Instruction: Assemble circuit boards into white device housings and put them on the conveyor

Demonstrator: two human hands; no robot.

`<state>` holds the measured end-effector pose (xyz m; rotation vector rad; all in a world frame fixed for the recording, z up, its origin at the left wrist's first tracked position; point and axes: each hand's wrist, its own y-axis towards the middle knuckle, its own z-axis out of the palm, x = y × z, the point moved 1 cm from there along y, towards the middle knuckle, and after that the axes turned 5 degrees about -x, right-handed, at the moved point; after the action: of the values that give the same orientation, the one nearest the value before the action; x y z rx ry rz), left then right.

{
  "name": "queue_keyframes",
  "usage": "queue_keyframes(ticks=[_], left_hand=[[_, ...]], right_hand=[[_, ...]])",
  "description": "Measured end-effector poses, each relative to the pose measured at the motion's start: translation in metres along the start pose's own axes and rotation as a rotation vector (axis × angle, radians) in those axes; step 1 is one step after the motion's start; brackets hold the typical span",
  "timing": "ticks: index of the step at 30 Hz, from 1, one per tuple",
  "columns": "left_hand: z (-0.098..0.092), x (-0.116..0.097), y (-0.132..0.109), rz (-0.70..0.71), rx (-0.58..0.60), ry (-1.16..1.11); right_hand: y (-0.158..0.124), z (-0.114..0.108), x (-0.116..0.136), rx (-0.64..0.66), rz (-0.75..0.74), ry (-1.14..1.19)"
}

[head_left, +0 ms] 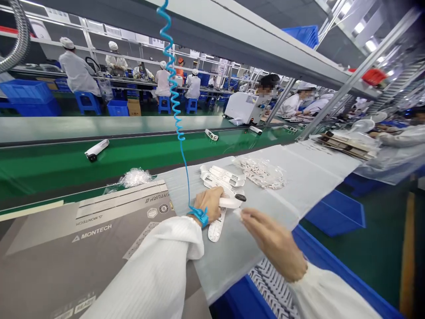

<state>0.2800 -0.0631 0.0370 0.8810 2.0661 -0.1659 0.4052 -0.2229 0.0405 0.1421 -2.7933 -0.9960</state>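
Observation:
My left hand (209,204), with a blue wrist strap (200,215) on it, is closed around a white plastic housing (229,202) that has a black round end. To its right, my right hand (274,241) has its fingers pressed together, slightly blurred. A small pale piece (237,214) shows at its fingertips, too unclear to name. Several flat white plastic frames (222,176) lie just beyond the left hand. Below the held housing rests a long white cover (216,228) with rounded ends. Behind them is a clear bag of small white parts (264,173).
A green conveyor belt (139,153) carries several white housings (97,149). Grey printed cardboard (83,261) covers the left side. A blue bin (255,297) of white parts stands below the right hand. The coiled blue cord (174,88) hangs down to my wrist. Co-workers sit beyond.

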Motion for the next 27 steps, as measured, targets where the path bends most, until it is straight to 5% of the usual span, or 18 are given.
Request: queue_keyframes(ticks=[4,7,13,18,23,27], left_hand=[[-0.002,0.009,0.003,0.014,-0.027,0.040],[-0.028,0.013,0.000,-0.063,-0.073,0.020],[-0.142,0.029,-0.037,-0.218,-0.209,0.127],[-0.211,0.084,-0.091,-0.423,-0.342,0.387],[-0.209,0.134,-0.137,-0.424,-0.457,0.360],[-0.205,0.148,-0.149,-0.428,-0.609,0.183]], right_hand=[[-0.029,0.020,0.007,0.149,0.119,0.095],[-0.026,0.018,0.003,0.226,0.314,0.168],[-0.001,0.010,0.007,0.400,0.549,0.220],[0.005,0.016,0.017,0.423,0.552,0.208],[0.020,0.034,0.037,0.401,0.415,0.300],[0.041,0.074,0.074,0.234,0.099,0.201]])
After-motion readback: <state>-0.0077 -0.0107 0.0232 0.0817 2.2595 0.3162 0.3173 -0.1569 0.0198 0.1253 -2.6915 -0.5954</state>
